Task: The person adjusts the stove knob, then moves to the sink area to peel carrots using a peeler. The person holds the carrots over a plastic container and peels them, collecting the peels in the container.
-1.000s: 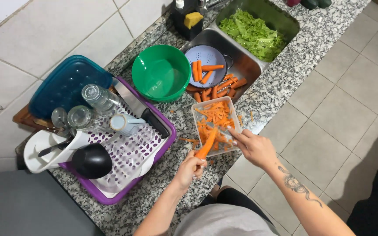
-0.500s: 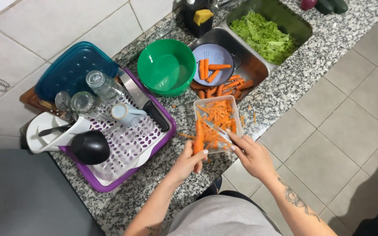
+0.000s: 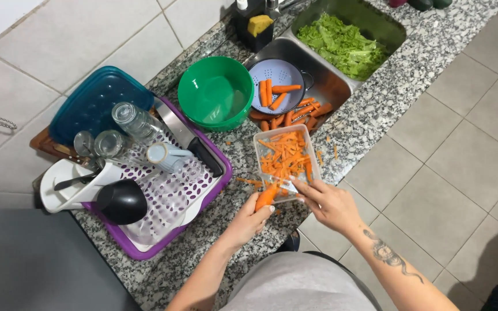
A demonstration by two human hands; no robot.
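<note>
I'm holding a carrot (image 3: 266, 197) in my left hand (image 3: 249, 222), fingers wrapped around its lower end, just below the middle of the frame, and its tip is pointing up toward the near edge of the clear plastic tub (image 3: 287, 156). My right hand (image 3: 328, 203) is sitting just right of it, fingers pinched together on something small against the carrot; I cannot tell what it is, since it is mostly hidden. The tub is resting on the speckled granite counter (image 3: 376, 109) right above my hands, and it is filling with orange carrot strips (image 3: 283, 154); a few loose shavings are lying on the stone beside it. Up in the centre, a green bowl (image 3: 216, 92) is standing beside the sink (image 3: 324, 86), where a small blue colander (image 3: 278, 78) is holding carrot sticks, with more carrots lying next to it in the basin. Further toward the upper right, a pile of green lettuce (image 3: 344, 43) is filling the second basin. On the left of the frame, a purple dish rack (image 3: 174, 198) is carrying upturned glasses (image 3: 134, 124), a black cup (image 3: 122, 201) and a big knife (image 3: 188, 141), and a blue lid (image 3: 96, 103) is leaning behind it.
</note>
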